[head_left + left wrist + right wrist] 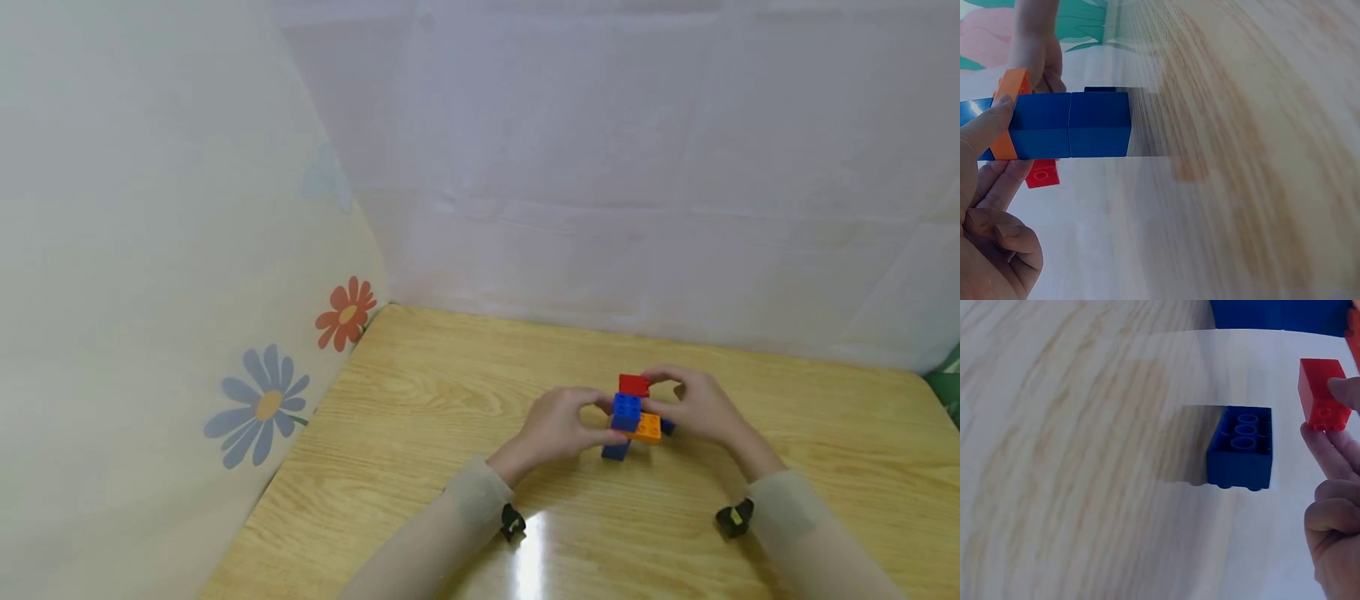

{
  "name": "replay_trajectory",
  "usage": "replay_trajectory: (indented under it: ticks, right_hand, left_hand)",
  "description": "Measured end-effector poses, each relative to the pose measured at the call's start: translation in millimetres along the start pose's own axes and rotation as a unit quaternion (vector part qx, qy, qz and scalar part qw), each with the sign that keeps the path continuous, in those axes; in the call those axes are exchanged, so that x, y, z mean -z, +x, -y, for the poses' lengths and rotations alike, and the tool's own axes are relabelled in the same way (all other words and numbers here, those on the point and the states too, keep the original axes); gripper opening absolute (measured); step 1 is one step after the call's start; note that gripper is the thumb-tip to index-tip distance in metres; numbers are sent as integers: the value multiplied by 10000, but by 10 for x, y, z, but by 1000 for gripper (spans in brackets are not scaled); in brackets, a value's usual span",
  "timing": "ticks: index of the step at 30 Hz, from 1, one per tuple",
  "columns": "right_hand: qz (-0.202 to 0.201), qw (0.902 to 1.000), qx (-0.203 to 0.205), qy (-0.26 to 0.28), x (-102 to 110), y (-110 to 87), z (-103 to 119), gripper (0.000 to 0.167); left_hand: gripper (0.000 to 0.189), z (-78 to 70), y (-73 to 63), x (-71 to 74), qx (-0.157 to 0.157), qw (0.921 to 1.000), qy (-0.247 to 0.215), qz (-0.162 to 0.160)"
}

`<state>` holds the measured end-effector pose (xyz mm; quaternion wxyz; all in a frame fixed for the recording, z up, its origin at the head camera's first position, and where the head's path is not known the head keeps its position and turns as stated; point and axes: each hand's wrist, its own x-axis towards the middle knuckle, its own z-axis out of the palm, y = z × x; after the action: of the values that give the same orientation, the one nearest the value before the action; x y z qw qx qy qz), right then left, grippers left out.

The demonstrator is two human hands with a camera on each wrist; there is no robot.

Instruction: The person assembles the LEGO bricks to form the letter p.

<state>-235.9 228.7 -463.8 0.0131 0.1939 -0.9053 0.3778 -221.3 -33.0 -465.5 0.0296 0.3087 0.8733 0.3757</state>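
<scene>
In the head view my left hand [557,425] pinches a small tower of toy building bricks standing on the table. A blue brick [627,412] tops it, over an orange brick [650,428] that juts out to the right. Two more blue bricks [1069,125] form the base in the left wrist view, where the left thumb presses the orange layer. A small red brick [1319,387] is pinched by my right hand [696,406], held just behind the tower. Below that hand a loose blue brick [1239,456] lies on its side, its hollow underside showing.
The wood-grain table [420,375] meets a pale cloth wall [570,167] behind and a flower-printed wall [150,250] on the left. Something green [947,383] shows at the right edge. Black wrist cameras sit under both forearms.
</scene>
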Motion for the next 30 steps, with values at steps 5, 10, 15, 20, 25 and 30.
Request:
replay_trajectory:
  ticks: [5, 10, 15, 20, 25, 30]
  right_hand:
    - [-197, 9997, 98, 114, 48, -46, 22, 38]
    - [-387, 9988, 224, 187, 106, -93, 48, 37]
    - [-590, 9976, 362, 2, 155, -134, 69, 36]
    - [-730, 9961, 491, -77, 206, -194, 94, 34]
    - [-755, 9949, 665, -9, 264, -240, 118, 33]
    - [-716, 9946, 732, 152, 306, -279, 153, 34]
  left_hand:
    - [45, -1, -4, 3, 9, 10000, -20, 11]
    - [46, 13, 7, -9, -35, 10000, 27, -13]
    - [44, 22, 15, -11, -85, 10000, 13, -29]
    - [45, 18, 10, -15, -65, 10000, 7, -28]
    - [48, 20, 8, -20, 2, 10000, 28, -15]
    - [48, 21, 13, -23, 3, 10000, 49, -27]
